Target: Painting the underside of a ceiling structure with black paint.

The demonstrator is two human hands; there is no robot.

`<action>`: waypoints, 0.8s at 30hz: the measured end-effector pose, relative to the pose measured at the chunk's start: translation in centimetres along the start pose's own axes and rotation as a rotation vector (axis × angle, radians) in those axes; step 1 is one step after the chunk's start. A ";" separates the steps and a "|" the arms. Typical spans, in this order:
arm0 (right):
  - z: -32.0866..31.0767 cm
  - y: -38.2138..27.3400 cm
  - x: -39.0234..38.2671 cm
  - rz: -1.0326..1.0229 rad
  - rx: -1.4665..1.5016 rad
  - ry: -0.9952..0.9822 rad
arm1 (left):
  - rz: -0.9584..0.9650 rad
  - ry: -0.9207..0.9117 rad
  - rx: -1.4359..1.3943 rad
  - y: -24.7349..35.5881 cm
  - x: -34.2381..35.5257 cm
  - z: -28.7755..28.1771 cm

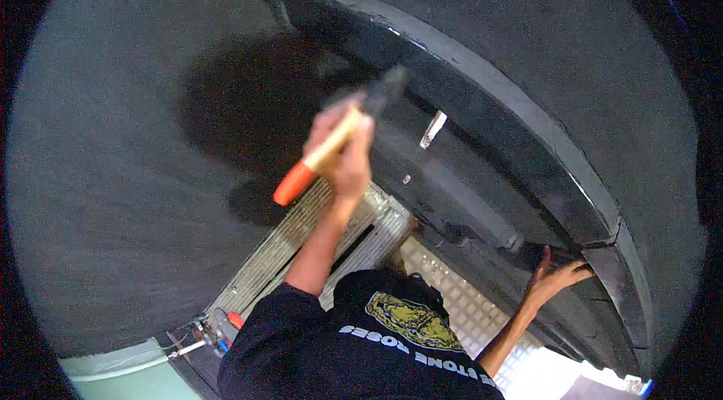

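My left hand (343, 144) is closed round the handle of a brush (320, 151), pale wood with a red butt end. The brush's dark head is smeared by motion and points up and right, over a dark recess in a large curved black panel (512, 129). Whether it touches the surface I cannot tell. Farther right and lower, my right hand (557, 279) is open, fingers spread, with its fingertips at the inner edge of the panel's raised curved rim (614, 268). Nothing shows in that hand.
A dark, smooth surface (113, 174) curves round on the left, with a broad shadow on it. Below lie a ribbed pale metal panel (279, 257) and a light gridded surface (456, 287). A pale green surface (132, 374) and a small red object (236, 319) are at lower left.
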State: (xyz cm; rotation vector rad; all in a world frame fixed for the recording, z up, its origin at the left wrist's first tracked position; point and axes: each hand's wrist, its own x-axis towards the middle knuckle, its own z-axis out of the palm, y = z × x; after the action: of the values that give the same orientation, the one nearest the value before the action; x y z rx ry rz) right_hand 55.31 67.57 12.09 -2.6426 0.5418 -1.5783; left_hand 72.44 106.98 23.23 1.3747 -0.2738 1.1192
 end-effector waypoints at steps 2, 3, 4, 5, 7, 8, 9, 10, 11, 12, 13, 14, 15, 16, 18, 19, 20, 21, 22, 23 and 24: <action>-0.8 -1.1 0.7 0.021 0.004 -0.013 | 0.032 0.254 0.092 -2.2 4.0 -0.4; -0.8 -1.7 0.9 0.045 0.020 -0.020 | -0.082 0.375 0.095 -2.6 5.6 -0.7; -0.8 -1.8 0.8 0.043 0.027 -0.022 | -0.078 0.379 0.100 -2.7 5.4 -0.9; -0.5 -1.7 0.9 0.023 0.025 -0.022 | -0.072 0.287 0.055 -3.0 5.1 -0.3; -0.1 -1.0 0.8 0.010 0.011 -0.019 | -0.172 0.104 -0.090 0.1 2.3 2.0; -0.1 -0.2 0.3 0.041 -0.002 -0.031 | -0.011 -0.035 -0.014 1.2 0.2 1.7; -0.1 0.1 0.1 0.069 -0.011 -0.043 | 0.154 -0.169 0.064 1.8 -0.7 1.5; -0.1 0.1 0.1 0.068 -0.014 -0.044 | 0.078 -0.136 0.044 1.7 -0.9 1.2; 0.0 -0.2 0.3 0.058 -0.030 -0.039 | 0.001 -0.103 0.025 1.5 -1.0 0.8; -0.2 -0.5 0.2 0.049 -0.048 -0.039 | -0.053 0.061 0.019 1.0 0.7 1.0; -0.6 -0.8 0.3 0.049 -0.054 -0.046 | -0.171 0.197 -0.055 0.5 2.3 1.1; -0.8 -1.5 0.9 0.063 -0.036 -0.060 | -0.208 0.249 -0.014 -0.3 2.9 1.1; -1.0 -2.2 1.4 0.078 -0.018 -0.074 | -0.244 0.301 0.027 -0.8 3.2 1.0; -1.1 -2.8 1.8 0.078 -0.018 -0.071 | -0.121 0.162 0.104 -0.3 2.1 1.3; -1.4 -3.3 2.3 0.122 0.006 -0.120 | 0.047 -0.182 0.038 2.2 -1.6 1.7; -1.4 -3.0 2.2 0.119 0.004 -0.122 | 0.090 -0.382 -0.109 3.4 -2.7 1.8; -1.3 -2.7 1.9 0.090 -0.017 -0.092 | 0.136 -0.348 -0.057 3.5 -2.7 1.6; -1.2 -2.3 1.7 0.060 -0.038 -0.062 | 0.182 -0.315 -0.004 3.4 -2.5 1.5; -1.1 -1.9 1.4 0.063 -0.048 -0.066 | -0.094 -0.097 0.064 3.1 -2.2 1.9; -0.9 -1.9 1.2 0.071 -0.049 -0.070 | -0.136 0.108 0.040 2.0 -0.6 2.2; -0.8 -1.8 1.1 0.079 -0.051 -0.075 | -0.145 0.178 0.118 1.3 0.1 2.6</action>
State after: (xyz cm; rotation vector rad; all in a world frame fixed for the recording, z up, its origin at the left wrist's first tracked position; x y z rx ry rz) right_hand 55.61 69.04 13.74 -2.6674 0.6824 -1.4570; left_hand 72.65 104.56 24.78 1.3654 0.0210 1.1414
